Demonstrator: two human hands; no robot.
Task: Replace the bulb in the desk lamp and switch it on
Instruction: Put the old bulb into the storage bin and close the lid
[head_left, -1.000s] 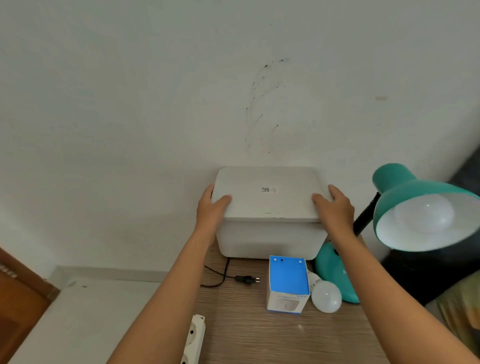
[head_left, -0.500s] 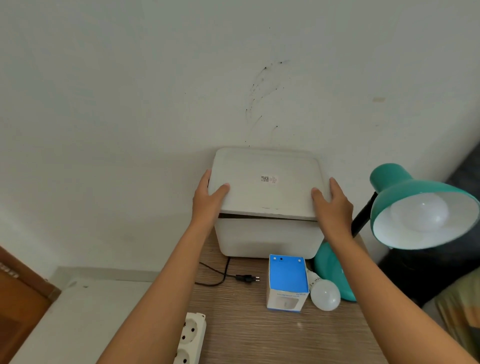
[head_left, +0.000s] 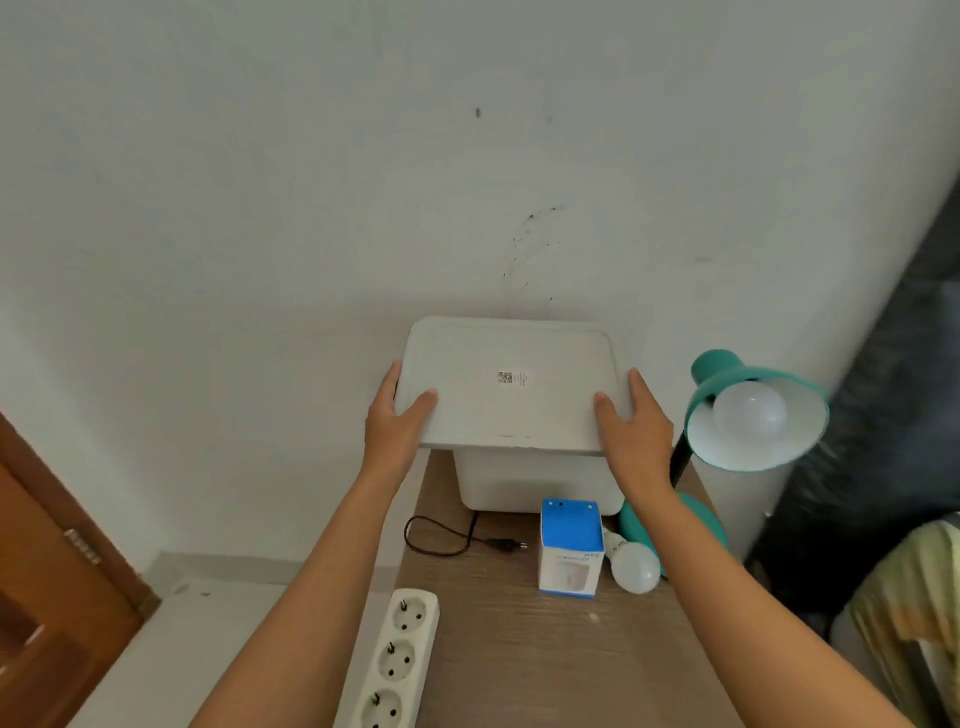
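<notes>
- Lid (head_left: 511, 387) is raised clear of the bin (head_left: 535, 480), just below the wall.
- Left hand (head_left: 397, 423) and right hand (head_left: 636, 431) clamp its side edges, thumbs on top.
- Lamp (head_left: 753, 410) stands right of the bin; spare bulb (head_left: 635, 566) lies before it.

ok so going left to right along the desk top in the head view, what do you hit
power strip → black plug on its cord → blue and white bulb box → loose white bulb → teal lamp base
</notes>
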